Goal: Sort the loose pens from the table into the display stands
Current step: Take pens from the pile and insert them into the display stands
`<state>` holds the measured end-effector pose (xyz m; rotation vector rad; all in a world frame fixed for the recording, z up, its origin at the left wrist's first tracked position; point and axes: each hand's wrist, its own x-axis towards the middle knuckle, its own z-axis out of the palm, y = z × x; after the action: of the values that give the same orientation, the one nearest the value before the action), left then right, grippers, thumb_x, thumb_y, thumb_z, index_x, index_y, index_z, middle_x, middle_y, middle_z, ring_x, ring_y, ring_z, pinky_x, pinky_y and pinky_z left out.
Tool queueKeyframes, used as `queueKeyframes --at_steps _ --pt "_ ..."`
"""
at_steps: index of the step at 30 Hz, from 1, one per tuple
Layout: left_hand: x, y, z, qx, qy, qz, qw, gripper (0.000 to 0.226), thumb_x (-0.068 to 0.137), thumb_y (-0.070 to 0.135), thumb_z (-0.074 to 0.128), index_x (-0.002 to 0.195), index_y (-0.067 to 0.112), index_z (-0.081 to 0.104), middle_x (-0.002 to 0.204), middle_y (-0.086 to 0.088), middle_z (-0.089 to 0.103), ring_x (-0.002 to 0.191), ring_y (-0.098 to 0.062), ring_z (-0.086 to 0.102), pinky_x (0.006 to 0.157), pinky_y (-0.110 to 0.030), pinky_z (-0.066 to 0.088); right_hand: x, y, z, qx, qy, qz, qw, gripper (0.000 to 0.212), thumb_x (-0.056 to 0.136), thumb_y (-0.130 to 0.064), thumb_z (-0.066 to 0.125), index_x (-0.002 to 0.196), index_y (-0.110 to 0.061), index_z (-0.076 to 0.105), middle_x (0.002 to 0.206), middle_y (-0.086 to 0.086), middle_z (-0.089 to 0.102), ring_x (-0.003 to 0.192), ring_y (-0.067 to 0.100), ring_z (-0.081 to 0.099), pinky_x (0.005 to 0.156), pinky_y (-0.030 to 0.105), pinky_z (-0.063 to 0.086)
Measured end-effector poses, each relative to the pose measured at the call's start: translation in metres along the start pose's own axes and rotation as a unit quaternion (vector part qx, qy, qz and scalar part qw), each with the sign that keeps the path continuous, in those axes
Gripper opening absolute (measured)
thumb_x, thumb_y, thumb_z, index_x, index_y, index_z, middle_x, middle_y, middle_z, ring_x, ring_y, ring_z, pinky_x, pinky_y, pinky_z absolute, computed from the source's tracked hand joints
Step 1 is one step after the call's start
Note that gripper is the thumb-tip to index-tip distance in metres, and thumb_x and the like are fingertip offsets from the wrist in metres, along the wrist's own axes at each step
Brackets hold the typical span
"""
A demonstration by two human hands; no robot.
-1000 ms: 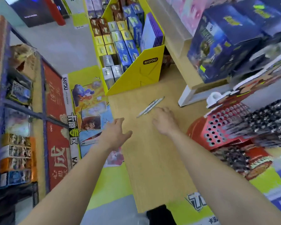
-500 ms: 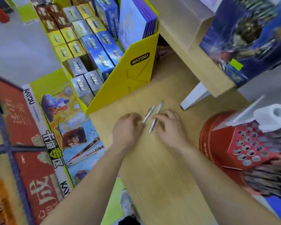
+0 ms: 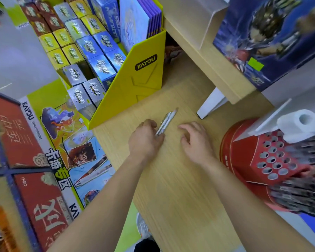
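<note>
**Item:** two slim silver-white pens (image 3: 166,121), side by side, far ends pointing to 1 o'clock over the pale wood-grain tabletop (image 3: 171,197). Whether they are lifted clear of it cannot be told.

**Left hand** (image 3: 145,142): fingers curled round the near ends of both pens, gripping them as a pair.

**Right hand** (image 3: 196,142): at 3 o'clock of the pens, just beside them, palm down, fingers loosely bent, grasping nothing.

**Destination:** red round cardboard display stand with rows of holes (image 3: 265,160), near the right hand at its 3 o'clock. Many holes on the facing panel are vacant. Dark blurred pens (image 3: 298,193) fill the part at 4 o'clock.

**Also present:** yellow cardboard display box (image 3: 140,84) at 12 o'clock of the left hand; white paper roll (image 3: 302,122) atop the stand.

**Step in hand:** gathering the loose pens; neither is placed yet.

**Next move, as judged:** carry the pair toward 3 o'clock, separate one pen, line it up with a vacant hole and slide it in endwise. The holes look narrow, so one pen at a time.
</note>
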<state>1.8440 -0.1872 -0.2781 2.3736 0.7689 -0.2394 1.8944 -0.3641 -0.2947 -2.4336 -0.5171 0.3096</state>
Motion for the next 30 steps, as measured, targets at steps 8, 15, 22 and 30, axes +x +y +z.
queueKeyframes --at_steps 8,15,22,30 --pt "-0.022 -0.019 0.0 0.006 -0.02 0.003 1.0 0.028 0.084 0.037 0.078 0.101 0.022 0.063 0.098 0.003 0.06 0.089 -0.023 0.058 0.067 -0.033 0.042 -0.007 -0.007 -0.006 0.044 -0.047 0.018 0.998 0.037 0.09 -0.008 0.06 0.126 -0.015 0.064 0.112 0.003 0.061 0.11 0.024 0.055 0.101 0.038 0.043" --pt "-0.044 -0.033 -0.006 -0.092 -0.018 -0.038 0.995 0.014 0.087 0.032 0.077 0.092 0.024 0.067 0.083 0.009 0.067 0.078 -0.013 0.064 0.067 -0.032 0.051 -0.019 -0.014 -0.003 0.076 -0.066 0.029 0.995 0.036 0.092 -0.012 0.06 0.127 -0.02 0.063 0.102 -0.01 0.06 0.1 0.015 0.057 0.095 0.035 0.048" --pt "-0.092 -0.039 -0.019 -0.28 -0.065 -0.054 0.956 0.008 0.089 0.02 0.077 0.084 0.017 0.072 0.068 0.009 0.068 0.062 -0.004 0.058 0.059 -0.015 0.041 -0.04 -0.046 -0.008 0.156 -0.091 0.068 0.981 0.039 0.098 -0.035 0.063 0.133 -0.02 0.06 0.098 -0.015 0.066 0.088 0.007 0.064 0.084 0.026 0.05" --pt "-0.153 -0.021 -0.037 -0.4 -0.089 -0.085 0.908 0.008 0.095 0.012 0.069 0.092 0.005 0.071 0.059 0.005 0.064 0.053 -0.007 0.053 0.054 -0.02 0.043 -0.079 -0.09 -0.032 0.361 -0.058 0.103 0.925 0.027 0.091 -0.015 0.072 0.104 -0.037 0.063 0.076 0.0 0.074 0.076 0.022 0.068 0.079 0.034 0.051"
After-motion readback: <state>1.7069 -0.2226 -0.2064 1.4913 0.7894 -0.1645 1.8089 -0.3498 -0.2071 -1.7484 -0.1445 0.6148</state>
